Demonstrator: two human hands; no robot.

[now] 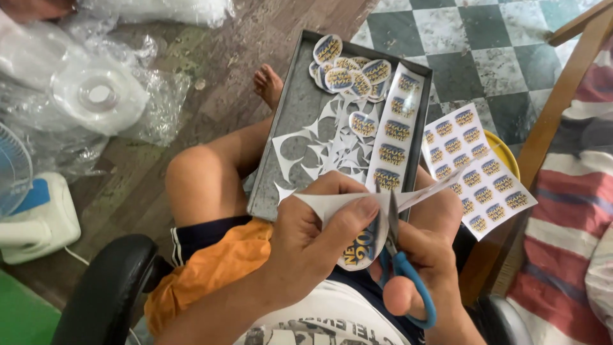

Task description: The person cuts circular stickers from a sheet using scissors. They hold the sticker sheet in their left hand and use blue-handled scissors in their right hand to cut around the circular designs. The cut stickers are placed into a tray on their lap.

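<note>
Two bare hands are busy just above the person's lap. The left hand [313,236] is closed on a curled white sheet of paper stickers [348,220], with the thumb pressed on top and the fingers under it. The right hand [424,255] is wrapped around a pair of scissors with blue plastic handles [402,265]. The thumb is through one blue loop. The metal blades point up and touch the edge of the curled sheet, right beside the left thumb.

Just past the hands, a flat grey metal tray [290,128] rests on the person's bare legs. Round cut-out stickers in blue and yellow [348,71] lie in a pile at the far end of the tray. Pointy white paper scraps [319,150] are spread over the middle. A long white strip of uncut stickers [394,135] lies along the tray's right side.

To the right of the tray, a bigger white sheet with rows of stickers [476,166] lies partly over a round yellow rim [506,150]. Clear crinkled plastic wrap [89,96] sits on the wooden floor far to the left.
</note>
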